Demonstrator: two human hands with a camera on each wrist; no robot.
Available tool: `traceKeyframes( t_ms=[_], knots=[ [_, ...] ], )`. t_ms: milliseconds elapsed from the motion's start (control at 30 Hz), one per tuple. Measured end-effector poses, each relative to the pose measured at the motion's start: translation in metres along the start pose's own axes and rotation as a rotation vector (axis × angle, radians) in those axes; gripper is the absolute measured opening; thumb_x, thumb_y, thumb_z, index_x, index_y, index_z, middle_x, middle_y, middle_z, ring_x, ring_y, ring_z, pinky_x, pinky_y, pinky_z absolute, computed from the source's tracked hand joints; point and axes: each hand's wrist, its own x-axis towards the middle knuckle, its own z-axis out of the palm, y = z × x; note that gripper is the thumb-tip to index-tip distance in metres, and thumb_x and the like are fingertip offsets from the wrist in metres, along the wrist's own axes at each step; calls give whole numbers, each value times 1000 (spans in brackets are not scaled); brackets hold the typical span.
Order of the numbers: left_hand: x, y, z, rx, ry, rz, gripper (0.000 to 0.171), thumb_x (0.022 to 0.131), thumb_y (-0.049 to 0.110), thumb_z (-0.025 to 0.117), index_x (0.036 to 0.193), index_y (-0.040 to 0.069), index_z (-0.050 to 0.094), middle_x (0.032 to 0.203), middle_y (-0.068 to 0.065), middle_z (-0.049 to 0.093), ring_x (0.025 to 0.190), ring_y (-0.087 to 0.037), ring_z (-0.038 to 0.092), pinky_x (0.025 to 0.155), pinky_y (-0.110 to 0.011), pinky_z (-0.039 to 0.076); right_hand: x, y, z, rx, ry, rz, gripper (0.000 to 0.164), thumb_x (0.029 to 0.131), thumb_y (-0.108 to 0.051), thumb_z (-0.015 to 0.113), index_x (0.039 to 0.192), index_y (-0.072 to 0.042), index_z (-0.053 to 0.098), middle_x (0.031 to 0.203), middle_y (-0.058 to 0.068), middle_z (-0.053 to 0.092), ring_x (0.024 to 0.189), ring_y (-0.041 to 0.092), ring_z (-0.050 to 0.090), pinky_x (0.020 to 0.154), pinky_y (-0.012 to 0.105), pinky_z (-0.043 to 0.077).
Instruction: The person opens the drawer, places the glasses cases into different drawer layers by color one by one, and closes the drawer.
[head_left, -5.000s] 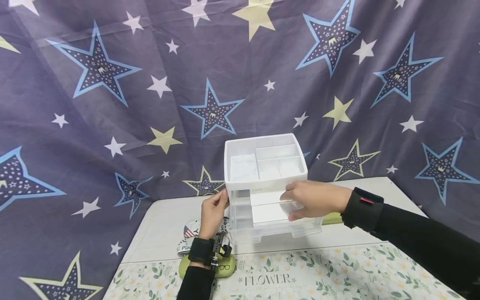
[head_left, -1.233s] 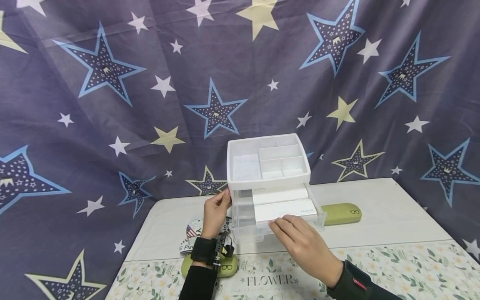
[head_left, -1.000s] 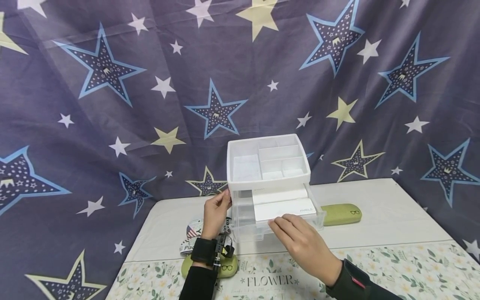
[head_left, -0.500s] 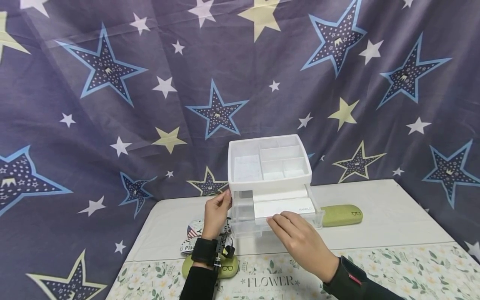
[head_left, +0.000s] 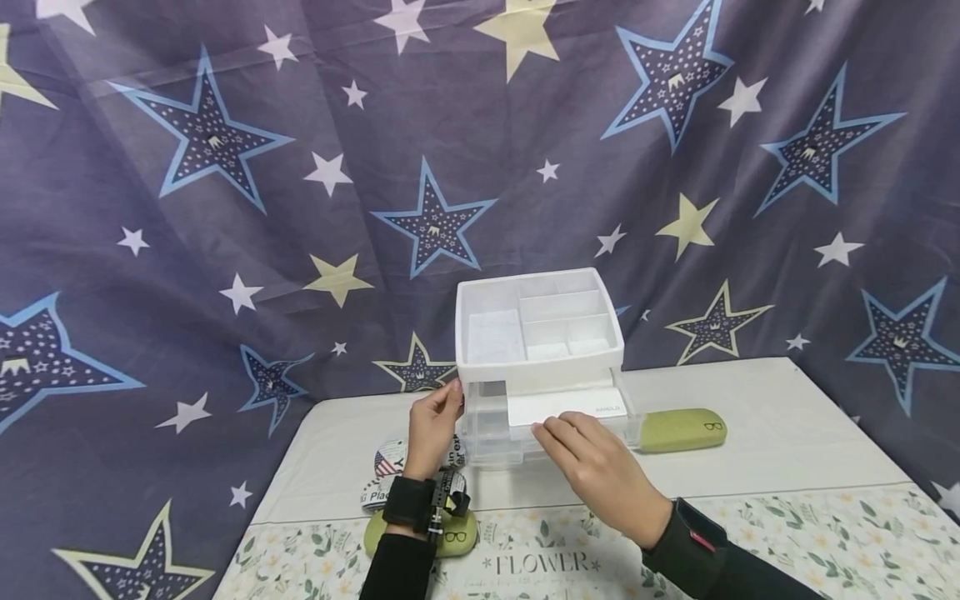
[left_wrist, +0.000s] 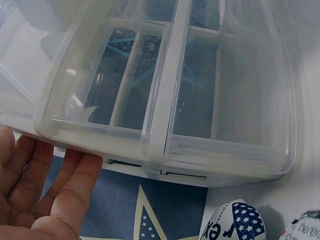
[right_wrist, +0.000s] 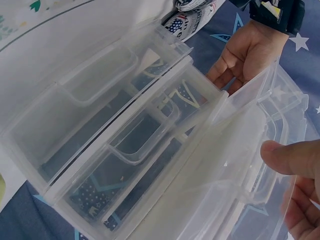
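Note:
A white-framed, clear plastic drawer organizer point(head_left: 540, 367) with a divided top tray stands on the table in the head view. One clear drawer point(head_left: 495, 454) is partly pulled out. In it lies a flat white box point(head_left: 555, 408) with grey lettering. My right hand point(head_left: 600, 471) pinches the drawer's front wall; the right wrist view shows the thumb point(right_wrist: 280, 156) on one side of the clear plastic and the fingers on the other. My left hand point(head_left: 431, 425) grips the organizer's left edge toward the back, its fingers point(left_wrist: 75, 192) against the white frame in the left wrist view.
One green glasses case point(head_left: 684, 431) lies right of the organizer, another green glasses case point(head_left: 459, 533) under the left wrist. A bundle of printed fabric point(head_left: 386, 467) sits left of the organizer. The starry curtain point(head_left: 225, 333) hangs behind the table.
Since the earliest frame my right hand has gone from the white box to the drawer front. Over the last second the drawer has slid inward with the box. My left hand stays put.

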Motion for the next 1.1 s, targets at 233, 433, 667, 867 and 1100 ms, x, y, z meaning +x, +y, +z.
traceKeyframes(
  t_ms=[233, 433, 667, 867, 1100],
  knots=[
    [-1, -2, -1, -11, -7, -3, 44, 105, 33, 61, 134, 1, 65, 134, -20, 65, 118, -31, 67, 93, -25, 59, 2, 6, 4, 4, -23, 8, 32, 99, -1, 51, 126, 4, 68, 114, 13, 67, 104, 28, 62, 91, 34, 58],
    [0, -4, 0, 7, 2, -13, 45, 104, 36, 61, 134, 2, 65, 133, -18, 66, 115, -31, 69, 92, -25, 60, 5, 9, 6, 17, -32, 10, 33, 95, 1, 56, 126, 4, 68, 113, 13, 67, 103, 28, 62, 90, 34, 58],
    [-1, -2, -2, 116, 39, -9, 42, 103, 41, 61, 131, 10, 70, 106, -13, 77, 92, -20, 73, 78, -25, 61, 8, 17, 13, 7, -11, -12, 36, 91, 4, 66, 126, 5, 68, 113, 14, 67, 102, 28, 62, 89, 35, 59],
    [0, -1, -2, 138, 51, -6, 41, 104, 39, 61, 130, 9, 71, 98, -10, 77, 81, -14, 67, 73, -24, 58, 7, 22, 19, -25, 11, -39, 31, 103, -1, 49, 127, 5, 67, 112, 13, 67, 101, 28, 62, 88, 34, 58],
    [0, -1, -3, 123, 40, -22, 43, 103, 41, 61, 131, 10, 70, 102, -10, 75, 90, -18, 70, 84, -30, 64, 7, 26, 28, -55, 61, -67, 35, 108, -3, 39, 126, 5, 68, 112, 13, 68, 98, 27, 62, 86, 35, 59]
  ],
)
